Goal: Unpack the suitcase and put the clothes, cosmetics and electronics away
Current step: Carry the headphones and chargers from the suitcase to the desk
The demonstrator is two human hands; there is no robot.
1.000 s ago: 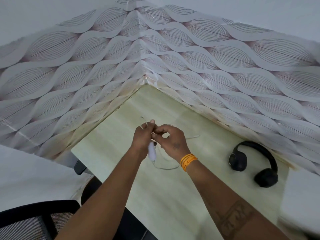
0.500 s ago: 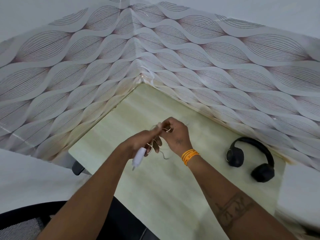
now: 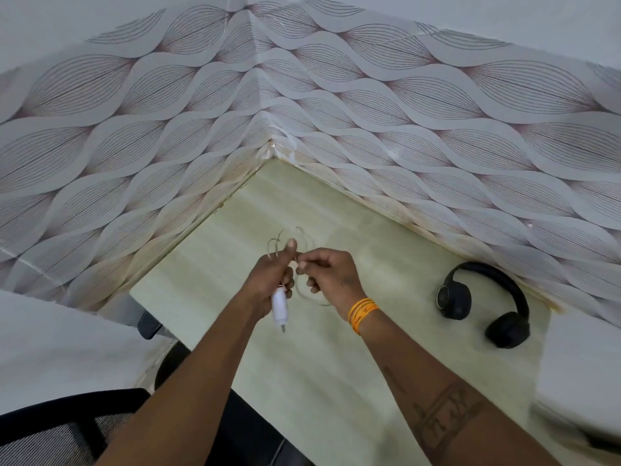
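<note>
Pinching thin cable [image 3: 304,290], both grips: left hand [image 3: 268,280], right hand [image 3: 331,274]; headphones [image 3: 484,304] well apart.

Two hands are in view, the left hand [image 3: 268,277] and the right hand [image 3: 331,274], close together above the middle of the one pale wood-look surface [image 3: 353,364]. Between them there is one thin white cable [image 3: 304,294], looped several times, the exact number of loops too fine to count, with one white plug body [image 3: 280,307] hanging at its near end. One pair of black headphones [image 3: 484,306] lies on the surface to the right, with two ear cups. One set of orange bangles [image 3: 363,312] circles the right wrist. One black mesh chair [image 3: 50,432] shows at the near left.
</note>
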